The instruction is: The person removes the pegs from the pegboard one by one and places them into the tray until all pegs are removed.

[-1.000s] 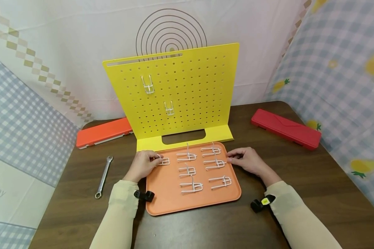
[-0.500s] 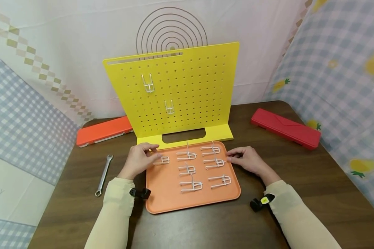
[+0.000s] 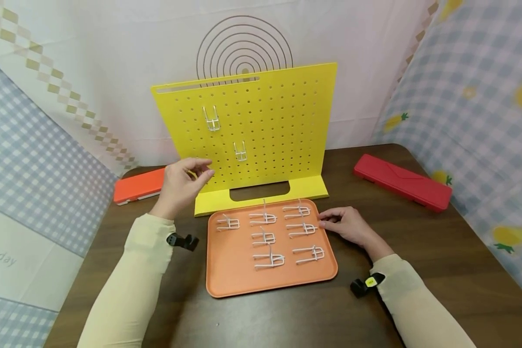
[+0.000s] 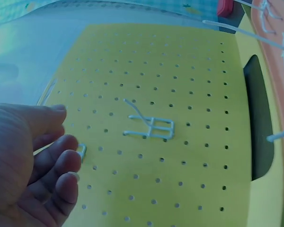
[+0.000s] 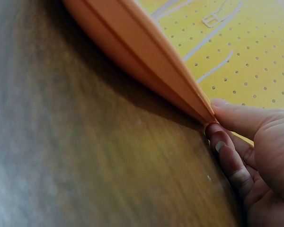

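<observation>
My left hand [image 3: 180, 186] is raised in front of the lower left of a yellow pegboard [image 3: 282, 125], fingers loosely bent and holding nothing. Two white wire hooks hang on the board: an upper one [image 3: 213, 124] and a lower one [image 3: 240, 155]. In the left wrist view, one hook [image 4: 162, 127] shows whole, while the other is mostly behind the fingers. Several more white wire hooks lie on an orange tray [image 3: 230, 270], including one at its upper left [image 3: 232, 223]. With thumb and fingers, my right hand [image 3: 348, 226] pinches the tray's right rim [image 5: 180, 75].
An orange-red case [image 3: 137, 186] lies behind the left hand, partly covered by it. On the right of the wooden table [image 3: 261, 324] is a closed red case [image 3: 402, 181]. The pegboard's yellow foot [image 3: 213, 202] stands right behind the tray.
My left hand has left the hook at the tray's upper left and risen up and leftward toward the pegboard, empty. The left arm now covers the wrench. The right hand stays at the rim.
</observation>
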{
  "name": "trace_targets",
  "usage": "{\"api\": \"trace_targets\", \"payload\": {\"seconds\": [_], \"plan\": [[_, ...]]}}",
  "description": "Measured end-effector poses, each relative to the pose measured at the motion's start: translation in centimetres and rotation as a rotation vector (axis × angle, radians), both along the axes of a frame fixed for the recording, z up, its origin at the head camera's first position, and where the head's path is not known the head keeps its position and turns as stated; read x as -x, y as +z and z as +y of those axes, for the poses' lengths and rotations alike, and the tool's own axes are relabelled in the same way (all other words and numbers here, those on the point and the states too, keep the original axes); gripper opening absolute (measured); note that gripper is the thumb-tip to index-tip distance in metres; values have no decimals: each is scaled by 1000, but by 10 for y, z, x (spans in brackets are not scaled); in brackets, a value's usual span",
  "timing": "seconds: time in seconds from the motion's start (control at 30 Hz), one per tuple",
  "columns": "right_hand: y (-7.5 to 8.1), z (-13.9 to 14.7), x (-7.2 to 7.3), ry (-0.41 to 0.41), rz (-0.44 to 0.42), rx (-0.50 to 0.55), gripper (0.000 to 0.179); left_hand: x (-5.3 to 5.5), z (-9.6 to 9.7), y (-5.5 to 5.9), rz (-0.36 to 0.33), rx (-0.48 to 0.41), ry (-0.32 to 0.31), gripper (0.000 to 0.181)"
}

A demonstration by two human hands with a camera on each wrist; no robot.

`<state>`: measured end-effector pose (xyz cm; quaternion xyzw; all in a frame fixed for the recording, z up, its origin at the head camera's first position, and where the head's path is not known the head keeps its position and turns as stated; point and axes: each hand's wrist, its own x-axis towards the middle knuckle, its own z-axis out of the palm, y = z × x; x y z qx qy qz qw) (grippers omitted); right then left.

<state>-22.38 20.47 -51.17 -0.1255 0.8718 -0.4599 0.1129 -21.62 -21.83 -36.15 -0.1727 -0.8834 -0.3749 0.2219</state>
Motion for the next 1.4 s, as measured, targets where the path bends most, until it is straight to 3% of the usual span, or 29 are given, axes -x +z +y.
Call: {"api": "trace_targets", "payload": {"seconds": [0.2, 0.47, 0.87, 1.1, 1.4], "plan": [[-1, 0, -1, -1, -3, 6, 30, 15, 3, 14, 32, -95, 26, 22], [-1, 0, -1, 6, -6, 16, 31, 35, 3, 18, -16, -246, 62, 31], [1, -1, -2, 5, 0, 12, 30, 60, 8, 21, -20, -293, 78, 32], [-1, 0, -2, 5, -3, 8, 31, 72, 15, 25, -70, -378, 44, 33], [0, 0, -1, 12, 1, 12, 31, 79, 15, 26, -139, -405, 54, 33]]}}
